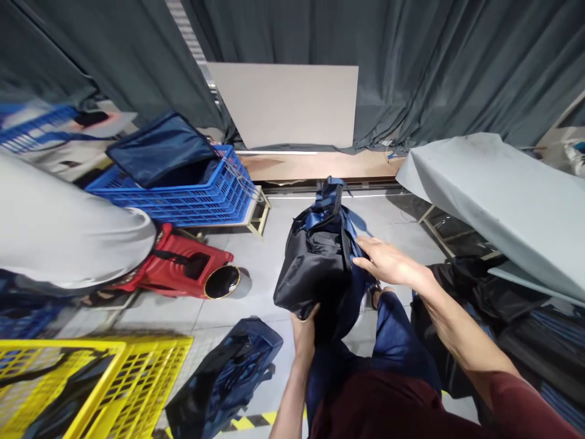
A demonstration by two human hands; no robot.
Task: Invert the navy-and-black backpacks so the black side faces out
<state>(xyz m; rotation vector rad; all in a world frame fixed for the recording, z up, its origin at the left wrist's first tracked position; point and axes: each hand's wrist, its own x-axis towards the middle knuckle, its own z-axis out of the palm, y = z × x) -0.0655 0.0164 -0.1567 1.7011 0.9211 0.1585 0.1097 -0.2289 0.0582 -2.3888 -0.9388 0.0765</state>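
A black and blue bag [315, 268] stands tilted in front of my legs, its blue straps and buckles at the top. My left hand [304, 329] grips its lower edge, with the thumb on the near side and the fingers mostly hidden under the fabric. Against the bag's blue right side rests my right hand [377, 262], fingers stretched out and thumb apart. Another dark blue and black bag [228, 372] lies on the floor left of my left arm.
A yellow crate [155, 378] holding dark fabric is at lower left. Stacked blue crates [196, 201] stand on a low stand behind a red stool [183, 265] where a person in grey sits. Black bags [484, 286] are piled right, near a grey-covered table [503, 195].
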